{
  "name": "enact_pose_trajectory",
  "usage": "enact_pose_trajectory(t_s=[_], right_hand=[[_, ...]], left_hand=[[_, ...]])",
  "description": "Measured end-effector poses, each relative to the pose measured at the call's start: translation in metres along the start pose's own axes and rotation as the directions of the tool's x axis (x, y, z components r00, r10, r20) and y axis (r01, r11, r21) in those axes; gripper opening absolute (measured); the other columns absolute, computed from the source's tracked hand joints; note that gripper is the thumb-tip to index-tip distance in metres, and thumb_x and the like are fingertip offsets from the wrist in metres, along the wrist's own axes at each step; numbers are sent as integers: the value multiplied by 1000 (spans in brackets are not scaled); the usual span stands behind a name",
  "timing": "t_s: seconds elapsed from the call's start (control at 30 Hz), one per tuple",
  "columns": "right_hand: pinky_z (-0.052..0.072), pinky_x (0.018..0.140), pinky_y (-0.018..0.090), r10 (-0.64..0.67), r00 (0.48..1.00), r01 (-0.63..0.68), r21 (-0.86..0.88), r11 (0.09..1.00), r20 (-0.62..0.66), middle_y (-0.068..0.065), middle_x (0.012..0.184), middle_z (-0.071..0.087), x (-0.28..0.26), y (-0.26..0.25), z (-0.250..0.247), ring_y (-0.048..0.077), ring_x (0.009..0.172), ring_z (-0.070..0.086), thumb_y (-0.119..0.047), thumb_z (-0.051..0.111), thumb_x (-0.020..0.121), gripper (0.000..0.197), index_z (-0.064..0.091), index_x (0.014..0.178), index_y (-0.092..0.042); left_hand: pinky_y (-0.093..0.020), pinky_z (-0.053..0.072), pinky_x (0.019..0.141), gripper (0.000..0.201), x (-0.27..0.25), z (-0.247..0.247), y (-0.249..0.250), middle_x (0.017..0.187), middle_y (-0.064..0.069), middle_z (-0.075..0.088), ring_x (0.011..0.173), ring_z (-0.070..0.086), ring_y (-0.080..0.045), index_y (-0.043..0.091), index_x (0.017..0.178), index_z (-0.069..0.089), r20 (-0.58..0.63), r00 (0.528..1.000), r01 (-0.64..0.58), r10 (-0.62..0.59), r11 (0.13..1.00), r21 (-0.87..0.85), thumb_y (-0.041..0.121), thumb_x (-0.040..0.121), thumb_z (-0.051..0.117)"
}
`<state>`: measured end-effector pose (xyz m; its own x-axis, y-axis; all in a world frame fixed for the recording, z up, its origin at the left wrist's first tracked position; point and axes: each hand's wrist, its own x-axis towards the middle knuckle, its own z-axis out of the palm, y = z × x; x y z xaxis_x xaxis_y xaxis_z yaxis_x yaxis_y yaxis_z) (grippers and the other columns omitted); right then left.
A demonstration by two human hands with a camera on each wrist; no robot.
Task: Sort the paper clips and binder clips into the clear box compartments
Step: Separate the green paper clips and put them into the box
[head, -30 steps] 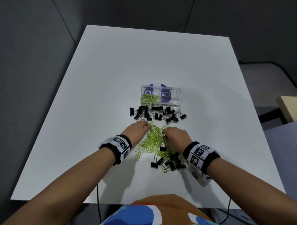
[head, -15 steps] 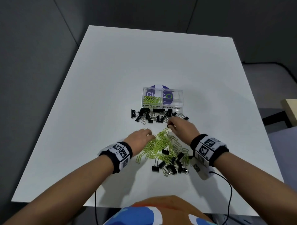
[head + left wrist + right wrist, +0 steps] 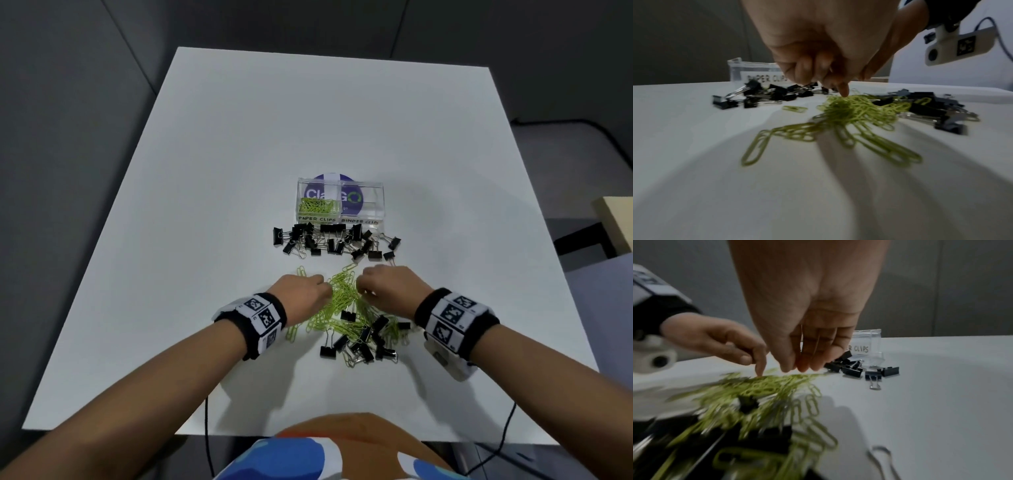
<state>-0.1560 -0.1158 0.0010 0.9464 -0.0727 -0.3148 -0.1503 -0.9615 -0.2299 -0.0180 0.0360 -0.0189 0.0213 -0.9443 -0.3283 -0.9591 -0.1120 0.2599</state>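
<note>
The clear box stands mid-table; green paper clips lie in its left compartment, and the right one looks empty. Black binder clips lie in a row before it. Nearer me is a pile of green paper clips, with more binder clips mixed into its near side. My left hand is at the pile's left; its index fingertip touches the clips and the other fingers are curled, empty. My right hand hovers at the pile's right, fingers pointing down and holding nothing.
The white table is bare to the left, right and behind the box. A few paper clips lie apart, left of the pile. A cable hangs over the near edge. A dark floor and a wooden corner lie beyond the right edge.
My right hand reached forward to the binder clip row half a second ago and has come back to the paper clip pile. My left hand stayed at the pile.
</note>
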Motion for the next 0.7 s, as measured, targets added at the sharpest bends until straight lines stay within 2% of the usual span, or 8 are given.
enact_pose_trajectory(t_s=[0.07,0.13,0.2,0.27,0.37,0.47,0.63,0.7], right_hand=[[38,65,24,-12,997,16,-46,999,78,3,102,62,-14,0,4,20,93,59,-21,44,94,19,58,104,-13],[36,66,25,19,994,-13,-51,999,110,2,107,61,-29,3,6,20,98,57,-28,46,93,22,56,108,-16],[38,68,27,58,989,-51,-52,997,139,1,111,59,-40,5,9,21,102,56,-32,48,91,27,54,113,-17],[39,68,27,87,984,-79,-55,995,157,1,112,58,-47,3,14,21,102,56,-35,50,90,32,52,116,-18],[42,69,29,132,981,-123,-66,990,145,3,113,57,-49,-2,23,22,101,56,-36,51,89,34,50,116,-16],[43,68,32,158,981,-148,-88,985,117,6,112,56,-45,-7,30,25,100,56,-35,49,91,32,50,114,-13],[41,64,33,114,990,-108,-73,991,82,11,110,56,-45,-9,35,31,94,58,-29,47,93,30,52,114,-9],[42,60,35,79,994,-74,-68,995,72,15,105,59,-47,-8,38,33,85,61,-26,48,92,28,53,110,-4]], left_hand=[[-28,49,65,31,3,0,15,110,-4,58,82,61,-20,17,129,47,42,996,-83,81,994,64,21,99,38],[-29,43,59,39,9,3,26,106,-6,56,77,58,-22,21,133,43,109,986,-137,126,985,109,9,95,44],[-31,48,61,45,15,4,31,106,-7,53,78,59,-25,25,132,44,156,978,-158,139,981,115,4,92,49],[-34,52,64,42,21,1,33,109,-7,50,79,60,-26,26,128,46,163,976,-165,145,980,115,5,91,51],[-34,50,64,38,30,-4,36,114,-6,47,83,60,-26,23,124,48,165,977,-161,137,977,142,7,90,54],[-33,49,64,29,33,-9,40,117,-6,47,87,61,-25,17,121,50,179,977,-146,116,975,165,19,93,53],[-34,47,66,31,34,-12,42,120,-6,46,92,61,-26,16,121,49,216,969,-155,119,975,158,27,92,53],[-33,45,65,34,33,-13,43,121,-5,47,95,60,-25,17,122,48,214,969,-158,126,977,144,30,92,54]])
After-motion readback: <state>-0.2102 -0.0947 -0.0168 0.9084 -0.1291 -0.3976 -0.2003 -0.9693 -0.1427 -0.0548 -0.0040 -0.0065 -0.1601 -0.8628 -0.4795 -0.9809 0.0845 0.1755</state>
